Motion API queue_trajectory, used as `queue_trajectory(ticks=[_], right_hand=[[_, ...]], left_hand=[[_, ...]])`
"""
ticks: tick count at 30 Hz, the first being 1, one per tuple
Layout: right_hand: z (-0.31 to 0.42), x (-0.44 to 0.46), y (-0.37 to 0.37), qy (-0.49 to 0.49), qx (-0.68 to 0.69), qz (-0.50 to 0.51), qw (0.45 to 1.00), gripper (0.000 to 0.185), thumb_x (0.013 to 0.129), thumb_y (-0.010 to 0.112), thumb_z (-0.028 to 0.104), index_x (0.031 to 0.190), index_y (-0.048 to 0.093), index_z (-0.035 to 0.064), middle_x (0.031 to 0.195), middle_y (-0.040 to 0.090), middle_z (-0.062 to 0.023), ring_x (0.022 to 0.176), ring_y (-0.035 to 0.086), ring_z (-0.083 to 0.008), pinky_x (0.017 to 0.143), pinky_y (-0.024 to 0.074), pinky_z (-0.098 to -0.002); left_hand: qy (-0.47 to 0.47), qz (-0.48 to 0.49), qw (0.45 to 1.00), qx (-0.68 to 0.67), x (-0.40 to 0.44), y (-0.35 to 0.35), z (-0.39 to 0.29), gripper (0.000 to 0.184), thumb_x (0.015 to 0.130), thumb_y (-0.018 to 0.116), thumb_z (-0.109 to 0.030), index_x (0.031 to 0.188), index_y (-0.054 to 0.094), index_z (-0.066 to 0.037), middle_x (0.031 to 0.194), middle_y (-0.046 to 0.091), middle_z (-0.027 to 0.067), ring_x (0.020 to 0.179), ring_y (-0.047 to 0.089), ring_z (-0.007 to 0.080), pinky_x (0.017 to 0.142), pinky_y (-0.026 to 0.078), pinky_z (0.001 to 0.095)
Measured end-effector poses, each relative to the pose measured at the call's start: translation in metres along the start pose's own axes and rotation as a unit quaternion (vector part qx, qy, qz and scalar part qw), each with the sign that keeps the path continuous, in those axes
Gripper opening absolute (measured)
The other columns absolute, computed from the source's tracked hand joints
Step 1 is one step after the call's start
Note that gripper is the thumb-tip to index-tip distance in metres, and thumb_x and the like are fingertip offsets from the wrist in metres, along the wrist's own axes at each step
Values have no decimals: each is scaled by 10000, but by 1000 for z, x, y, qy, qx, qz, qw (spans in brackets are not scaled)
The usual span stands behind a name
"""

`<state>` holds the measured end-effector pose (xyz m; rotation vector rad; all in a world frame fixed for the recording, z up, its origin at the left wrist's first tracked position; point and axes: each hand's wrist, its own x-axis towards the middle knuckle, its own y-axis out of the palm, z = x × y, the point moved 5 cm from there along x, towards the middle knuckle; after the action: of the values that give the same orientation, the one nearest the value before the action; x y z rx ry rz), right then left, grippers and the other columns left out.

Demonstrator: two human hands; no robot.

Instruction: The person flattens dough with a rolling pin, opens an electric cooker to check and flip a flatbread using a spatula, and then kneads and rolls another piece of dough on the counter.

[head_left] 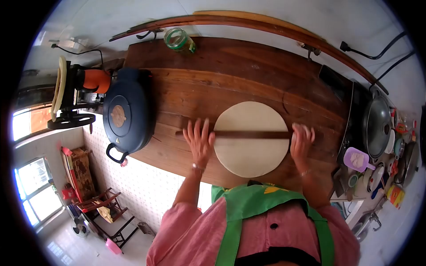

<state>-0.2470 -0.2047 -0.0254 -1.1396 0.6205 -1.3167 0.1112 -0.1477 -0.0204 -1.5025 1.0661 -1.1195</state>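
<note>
Wooden table (239, 57): dough sheet (250, 157) nr near edge, btwn L hand (199, 138) & R hand (302, 139), both w/ fingers loosely spread on rolling pin (250, 134) laid across it.

1 wooden table (177, 97), dark reddish-brown, made of long planks with visible seams and grain. Pale specks on the surface toward the far side, plus 1 dark curved line (285, 104) beyond the dough's right side. 1 round, flat, pale dough sheet (248, 162) lies near the near edge, right of center, smooth, with an even outline. 1 clear glass jar (176, 40) with green on it stands at the far edge, left part. 1 large round dark blue appliance (126, 99) sits at the left end. 1 flat black item (335, 80) is at the far right corner, type unclear.
</note>
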Motion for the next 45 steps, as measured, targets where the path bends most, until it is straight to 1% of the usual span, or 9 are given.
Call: queue_trajectory(ticks=[8,14,16,20,22,26,35,41,45], right_hand=[[13,170,38,-94,11,-21,995,241,933,511,128,1092,621,-16,1097,635,-189,1055,579,-352,922,455,-455],[86,106,35,-148,134,105,974,148,855,583,95,976,615,17,1017,638,-182,1008,594,-356,849,470,-456],[57,106,62,18,172,145,974,184,781,667,115,931,600,31,993,634,-172,971,592,-356,829,469,-450],[62,130,59,-143,80,207,965,223,755,726,151,882,602,17,917,649,-127,850,622,-295,757,488,-411],[48,125,77,-7,340,343,876,241,766,755,182,884,641,5,882,668,-75,800,625,-194,722,493,-363],[37,100,68,27,295,515,805,342,805,736,145,1075,644,-43,976,688,-77,847,629,-142,751,498,-297],[-45,22,34,268,581,398,658,342,854,701,78,1160,596,-31,1094,664,-96,946,640,-193,860,504,-328],[-50,-51,11,280,543,390,689,347,835,714,63,1149,608,-40,1090,671,-78,927,643,-183,858,498,-314],[-82,-71,0,179,313,347,866,211,884,666,148,1029,654,-5,941,700,-84,827,655,-211,776,506,-341]], left_hand=[[29,-105,985,-131,146,15,1,402,985,454,-339,1292,530,-90,1242,572,130,1176,499,328,1030,361,448],[146,-16,988,-56,24,-15,-10,443,841,655,-329,1228,574,-128,1143,607,84,1137,525,276,1006,354,439],[121,29,990,-62,8,-15,5,391,817,678,-301,1155,597,-122,1087,605,84,1095,533,278,994,354,431],[103,9,988,-116,-22,-43,-4,287,744,734,-233,977,625,-107,965,584,81,989,541,283,921,380,415],[82,18,990,-111,-45,-51,-11,289,745,733,-236,979,623,-107,956,581,79,983,542,279,904,387,407],[51,36,989,-135,-101,-48,-28,290,748,733,-270,955,612,-106,920,565,75,953,544,273,864,406,405],[60,42,978,-198,-166,-42,-51,288,721,745,-247,932,609,-107,921,558,67,958,549,268,864,420,409],[109,74,976,-175,-167,-41,-54,225,718,686,-218,904,620,-109,944,589,72,958,566,280,837,429,430],[75,123,972,-185,-161,-42,-53,170,742,669,-239,854,630,-117,884,610,89,925,585,289,832,424,436]])
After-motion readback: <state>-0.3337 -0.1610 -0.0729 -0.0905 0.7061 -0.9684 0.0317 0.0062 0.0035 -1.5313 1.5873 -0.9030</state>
